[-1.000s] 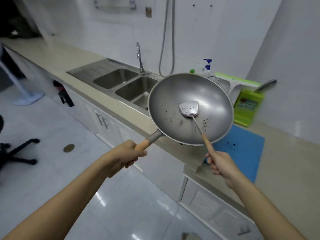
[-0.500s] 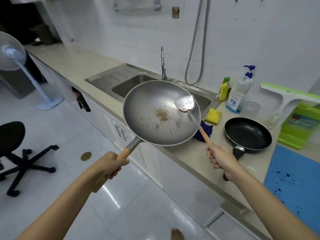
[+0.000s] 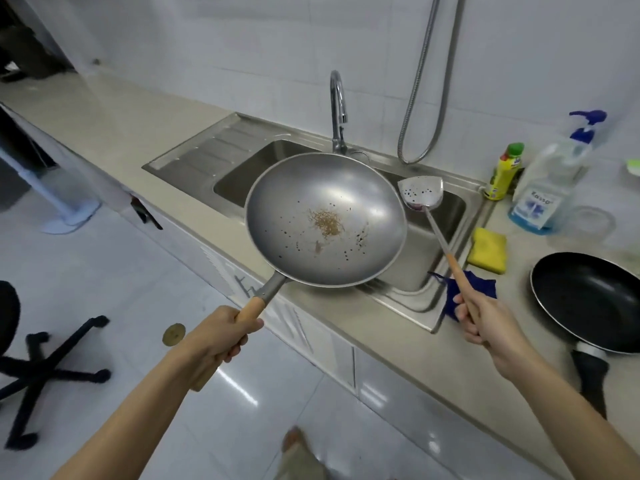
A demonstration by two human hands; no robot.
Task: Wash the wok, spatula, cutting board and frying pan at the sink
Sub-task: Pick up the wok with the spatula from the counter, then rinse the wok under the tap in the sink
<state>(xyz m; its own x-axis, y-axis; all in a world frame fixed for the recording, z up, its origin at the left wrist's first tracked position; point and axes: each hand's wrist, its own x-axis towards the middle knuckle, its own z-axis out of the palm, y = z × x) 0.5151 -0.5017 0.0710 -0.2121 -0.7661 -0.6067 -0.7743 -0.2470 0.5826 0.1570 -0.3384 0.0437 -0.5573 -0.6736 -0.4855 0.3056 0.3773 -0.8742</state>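
Note:
My left hand (image 3: pixel 221 337) grips the wooden handle of a steel wok (image 3: pixel 325 220), held in the air over the front of the double sink (image 3: pixel 450 216); brown crumbs and dark specks dot its inside. My right hand (image 3: pixel 485 323) grips the wooden handle of a metal spatula (image 3: pixel 420 195), whose speckled blade hangs over the right basin, outside the wok's rim. A black frying pan (image 3: pixel 588 299) rests on the counter to the right. No cutting board shows in this view.
A tall faucet (image 3: pixel 337 109) and a hanging metal hose (image 3: pixel 422 81) stand behind the sink. A yellow sponge (image 3: pixel 486 249), a blue cloth (image 3: pixel 481 289), a yellow bottle (image 3: pixel 504 171) and a pump soap bottle (image 3: pixel 550 181) sit right of it. A black office chair (image 3: pixel 34 368) stands on the floor at left.
I have carried the wok and spatula leftward along the counter to the sink. The spatula blade has left the wok's inside and now hangs beside its right rim.

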